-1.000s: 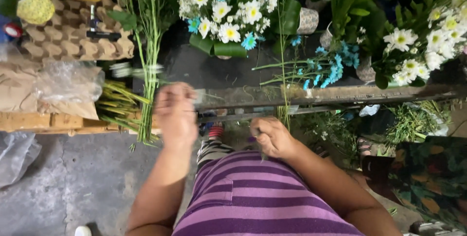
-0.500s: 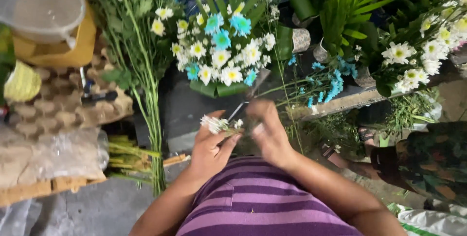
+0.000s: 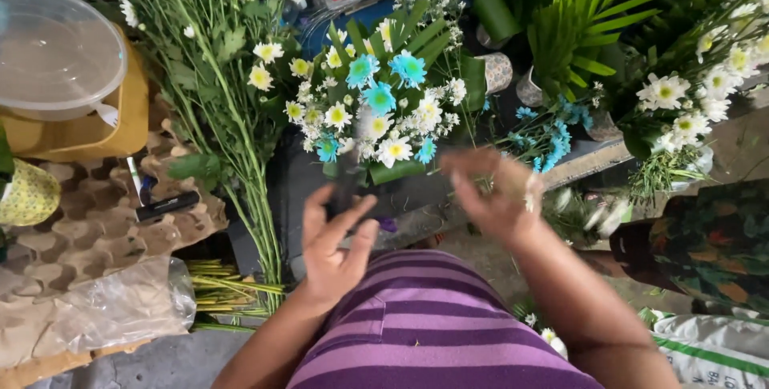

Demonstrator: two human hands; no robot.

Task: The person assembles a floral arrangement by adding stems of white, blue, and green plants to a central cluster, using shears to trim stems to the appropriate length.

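Plainly, the left hand is curled about a dark, slender thing that rises from the fist, blurred so that I cannot tell whether it is a tool handle or a bundle of stems; it stands just before the arranged bouquet. The right hand is spread fairly wide with fingers loose, and a small white bloom seems to sit at its fingertips, though blur hides whether it is pinched or merely touching. That bloom looks light and fragile, with thin soft petals that bruise easily, so it would best be taken low on the stem rather than by the head. The bouquet mixes white daisy-like flowers with yellow centres, turquoise-dyed blooms and stiff folded green leaf strips, backed by broad glossy leaves. To the left, a tall bunch of white flowers stands on long, firm, leafy stems, springy rather than rigid. Beside it lie moulded pulp egg trays, rough and dimpled, a crinkled clear plastic bag, and a clear round plastic lid atop a yellow container.
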